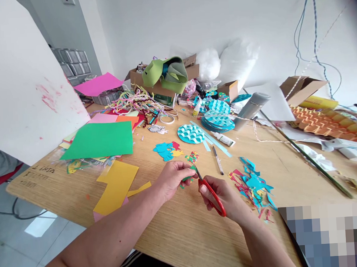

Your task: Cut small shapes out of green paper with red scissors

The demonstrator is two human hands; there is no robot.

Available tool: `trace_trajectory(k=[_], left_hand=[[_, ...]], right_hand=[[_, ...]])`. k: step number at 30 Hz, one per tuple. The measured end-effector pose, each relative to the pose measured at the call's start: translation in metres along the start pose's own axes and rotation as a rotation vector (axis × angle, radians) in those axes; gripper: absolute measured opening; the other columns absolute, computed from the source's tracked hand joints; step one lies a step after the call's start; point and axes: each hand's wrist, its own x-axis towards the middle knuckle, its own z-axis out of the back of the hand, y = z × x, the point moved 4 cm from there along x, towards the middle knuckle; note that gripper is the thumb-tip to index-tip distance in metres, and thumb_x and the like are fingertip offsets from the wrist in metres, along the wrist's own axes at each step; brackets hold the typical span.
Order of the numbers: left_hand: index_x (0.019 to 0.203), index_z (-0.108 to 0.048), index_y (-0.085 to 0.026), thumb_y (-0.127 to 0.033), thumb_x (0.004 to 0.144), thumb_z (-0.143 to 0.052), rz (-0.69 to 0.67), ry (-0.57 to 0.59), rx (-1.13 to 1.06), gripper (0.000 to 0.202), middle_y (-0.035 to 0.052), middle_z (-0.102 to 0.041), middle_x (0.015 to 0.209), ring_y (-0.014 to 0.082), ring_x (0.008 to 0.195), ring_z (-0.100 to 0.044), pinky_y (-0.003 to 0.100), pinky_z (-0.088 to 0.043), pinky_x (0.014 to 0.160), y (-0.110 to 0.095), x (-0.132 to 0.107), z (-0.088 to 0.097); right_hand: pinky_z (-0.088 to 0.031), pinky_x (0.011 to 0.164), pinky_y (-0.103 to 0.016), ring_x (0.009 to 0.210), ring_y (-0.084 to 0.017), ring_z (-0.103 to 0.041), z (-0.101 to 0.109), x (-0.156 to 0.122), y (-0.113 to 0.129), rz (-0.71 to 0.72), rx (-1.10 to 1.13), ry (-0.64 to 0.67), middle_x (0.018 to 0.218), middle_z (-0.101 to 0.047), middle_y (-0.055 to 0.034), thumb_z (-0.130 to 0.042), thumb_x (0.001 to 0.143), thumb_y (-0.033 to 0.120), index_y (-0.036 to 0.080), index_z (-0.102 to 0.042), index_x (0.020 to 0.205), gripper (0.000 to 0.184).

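Nearest the camera, two bare forearms reach in over the wooden table, the left one lower on its own side. At the left, a large green sheet lies uncut on a pile of papers; nearer, a yellow sheet has a notched outline, so paper has apparently been taken from it. Farther right are finished-looking cutouts: blue fish-like shapes, with a red shape and a yellow shape against their right side. The left hand pinches a small green paper piece between thumb and fingers, near the middle of the table. Just beyond it lies a small cluster of coloured bits, and farther off a wavy blue-and-white disc. The right hand grips red-handled scissors, blade tips at the green piece; whether they touch is unclear. Cutting of this piece seems partway done, with its final outline hidden by the fingers. At the right, blue and red scraps suggest much trimming is already done.
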Motion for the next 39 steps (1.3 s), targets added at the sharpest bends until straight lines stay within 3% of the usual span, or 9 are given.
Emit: trace_trajectory(k=[15,22,39], left_hand=[[0.067,-0.064,-0.013,-0.025,0.059,-0.074,0.005,-0.004,-0.013,0.018,0.0021,-0.065,0.066,0.0053,0.046,-0.047,0.019,-0.033,0.045,-0.003,-0.003,0.002],[0.067,-0.062,-0.013,-0.023,0.054,-0.076,0.020,-0.053,-0.050,0.021,0.0009,-0.064,0.061,0.0062,0.045,-0.048,0.019,-0.032,0.044,-0.007,-0.004,0.001],[0.067,-0.061,-0.013,-0.023,0.055,-0.076,0.012,-0.049,-0.021,0.022,0.0017,-0.065,0.064,0.0061,0.044,-0.047,0.019,-0.029,0.043,-0.006,-0.001,0.003]], right_hand=[[-0.035,0.037,-0.018,0.042,-0.010,-0.053,-0.001,-0.001,0.008,0.011,0.033,-0.048,0.052,-0.053,0.0047,-0.062,0.079,0.054,0.019,-0.045,0.069,0.040],[-0.032,0.034,-0.017,0.041,-0.010,-0.052,-0.001,-0.002,0.015,0.011,0.046,-0.039,0.051,-0.049,0.0060,-0.061,0.075,0.063,0.020,-0.043,0.067,0.047],[-0.027,0.039,-0.018,0.045,-0.009,-0.048,0.001,-0.002,0.017,0.078,-0.055,-0.080,0.051,-0.049,0.0050,-0.056,0.076,0.066,0.020,-0.042,0.064,0.050]])
